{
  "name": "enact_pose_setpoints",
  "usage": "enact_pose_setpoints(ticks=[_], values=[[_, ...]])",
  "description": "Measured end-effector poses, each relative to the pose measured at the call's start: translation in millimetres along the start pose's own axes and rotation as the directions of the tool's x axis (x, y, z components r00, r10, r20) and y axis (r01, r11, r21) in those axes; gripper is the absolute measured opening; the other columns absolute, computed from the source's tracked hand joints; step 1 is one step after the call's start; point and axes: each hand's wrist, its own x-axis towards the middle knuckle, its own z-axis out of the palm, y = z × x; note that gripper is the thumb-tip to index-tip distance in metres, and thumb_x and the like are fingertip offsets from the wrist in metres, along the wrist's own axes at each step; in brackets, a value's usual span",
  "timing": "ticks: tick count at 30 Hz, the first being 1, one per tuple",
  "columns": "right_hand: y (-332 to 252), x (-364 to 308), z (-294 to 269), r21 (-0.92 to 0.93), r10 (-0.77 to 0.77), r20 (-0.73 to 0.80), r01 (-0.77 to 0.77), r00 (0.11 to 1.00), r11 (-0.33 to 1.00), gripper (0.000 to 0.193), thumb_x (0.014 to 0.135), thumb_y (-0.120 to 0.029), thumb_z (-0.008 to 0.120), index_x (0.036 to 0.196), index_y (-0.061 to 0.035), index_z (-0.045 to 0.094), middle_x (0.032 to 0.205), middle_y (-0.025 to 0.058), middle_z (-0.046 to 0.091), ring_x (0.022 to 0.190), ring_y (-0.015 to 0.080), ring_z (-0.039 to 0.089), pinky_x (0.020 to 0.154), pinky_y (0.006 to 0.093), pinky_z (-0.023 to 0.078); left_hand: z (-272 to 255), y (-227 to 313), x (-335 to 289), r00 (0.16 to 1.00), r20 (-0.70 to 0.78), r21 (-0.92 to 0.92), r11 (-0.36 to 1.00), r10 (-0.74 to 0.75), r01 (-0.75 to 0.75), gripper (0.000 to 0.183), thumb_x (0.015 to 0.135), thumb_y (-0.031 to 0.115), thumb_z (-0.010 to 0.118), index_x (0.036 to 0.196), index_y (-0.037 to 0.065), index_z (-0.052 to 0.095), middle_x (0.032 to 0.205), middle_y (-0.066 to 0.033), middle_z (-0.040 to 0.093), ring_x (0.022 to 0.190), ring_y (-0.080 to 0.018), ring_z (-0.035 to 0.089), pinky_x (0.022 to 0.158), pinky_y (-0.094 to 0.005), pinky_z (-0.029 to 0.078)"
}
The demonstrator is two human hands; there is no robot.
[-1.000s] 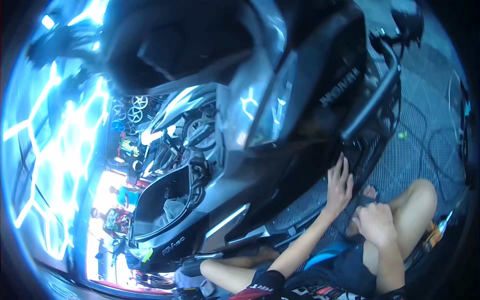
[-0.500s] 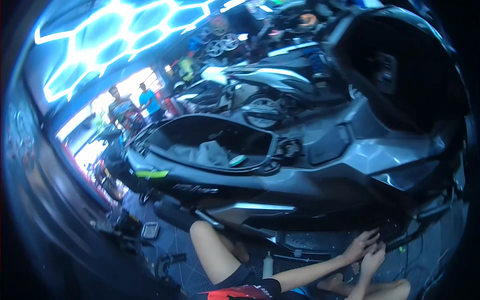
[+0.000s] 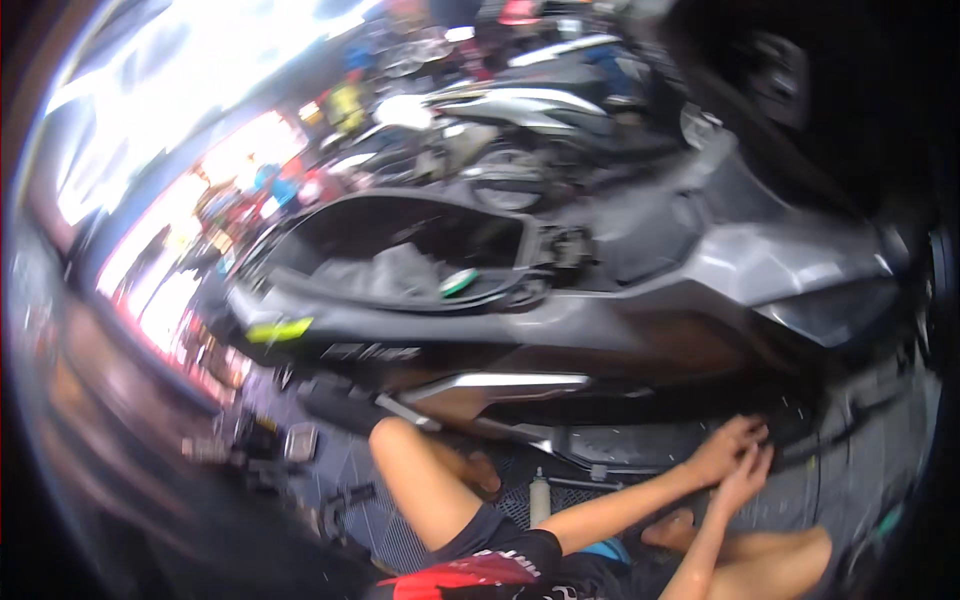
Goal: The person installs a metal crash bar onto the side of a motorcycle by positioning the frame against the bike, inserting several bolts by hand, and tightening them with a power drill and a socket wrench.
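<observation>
**Both hands meet low at the scooter's side panel**

We are down beside the grey scooter [image 3: 640,310], and both our arms run out from the lower edge toward the same spot under its body. Our left hand [image 3: 722,450] is stretched forward, forearm almost level, with its fingers [image 3: 748,432] curled together against the dark lower edge of the side panel [image 3: 600,440]. Our right hand [image 3: 745,478] comes up from below, forearm steep, and sits just under the left one, touching it, its fingers drawn together and pointing up at the same edge. The picture is smeared by motion, so we cannot tell whether either hand pinches anything small.

That lower edge runs just above the ribbed floor mat [image 3: 400,520], right of our bent knee [image 3: 385,435]. A small pale bottle [image 3: 540,498] stands on the mat beside our left forearm. Higher up, the open under-seat compartment [image 3: 400,255] shows its dark hollow with a green and white object [image 3: 458,282] at the rim.

Against half a second ago, the view has swung closer and lower: the scooter fills more of the frame, the glowing ceiling pattern has slipped out to the upper left, and the hands sit in nearly the same place on the panel, close together as before.
</observation>
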Motion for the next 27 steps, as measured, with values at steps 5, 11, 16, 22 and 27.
enact_pose_setpoints(ticks=[5,11,16,22,27], values=[[-33.6,-6.9,36.0,-0.068,-0.013,-0.24,-0.003,0.971,0.998,0.045,0.106,-0.026,0.052,0.13,0.0115,0.06,0.119,0.0267,0.07,0.108,0.0331,0.069,0.096,0.0387,0.053,-5.5,-12.5,4.4,0.999,-0.045,0.035,0.999,0.029,-0.027,0.042,0.092,0.016,0.07,0.133,0.008,0.067,0.144,-0.0202,0.057,0.125,-0.0381,0.058,0.105,-0.0435,0.048],[-38.6,6.7,16.4,0.091,0.02,-0.395,0.017,0.918,0.996,0.025,0.098,-0.013,0.065,0.109,0.0076,0.072,0.095,0.0262,0.074,0.087,0.0342,0.076,0.074,0.0365,0.058,21.9,8.5,20.5,0.996,-0.051,0.011,0.997,-0.08,0.08,0.031,0.094,0.009,0.07,0.125,0.009,0.073,0.141,-0.0211,0.059,0.116,-0.0343,0.064,0.095,-0.0385,0.057],[-41.9,1.5,-5.7,0.099,-0.028,-0.245,0.054,0.969,0.994,0.027,0.099,-0.009,0.061,0.116,0.011,0.066,0.097,0.0273,0.072,0.09,0.0392,0.074,0.075,0.0374,0.058,23.5,6.7,9.3,0.995,0.034,0.285,0.953,0.097,-0.103,0.034,0.092,0.007,0.068,0.126,0.001,0.07,0.142,-0.0217,0.059,0.117,-0.0369,0.064,0.094,-0.0391,0.054],[-46.4,-22.9,-12.5,0.162,-0.028,-0.319,0.084,0.947,0.983,0.028,0.101,-0.005,0.053,0.124,0.0065,0.064,0.117,0.027,0.069,0.106,0.0391,0.071,0.087,0.0393,0.058,25.0,2.7,6.5,0.972,0.066,0.338,0.911,0.227,-0.236,0.036,0.088,0.005,0.069,0.123,-0.006,0.069,0.139,-0.0223,0.062,0.109,-0.0374,0.066,0.089,-0.041,0.057],[-51.2,-49.3,-16.3,0.355,0.262,-0.333,-0.137,0.906,0.925,0.021,0.102,-0.006,0.053,0.12,0.0022,0.058,0.101,0.0163,0.071,0.09,0.0245,0.072,0.077,0.0342,0.058,31.9,17.1,9.8,0.996,0.005,0.368,0.927,0.084,-0.08,0.03,0.088,-0.004,0.067,0.117,-0.01,0.071,0.136,-0.0243,0.063,0.106,-0.0365,0.067,0.09,-0.0397,0.057]])
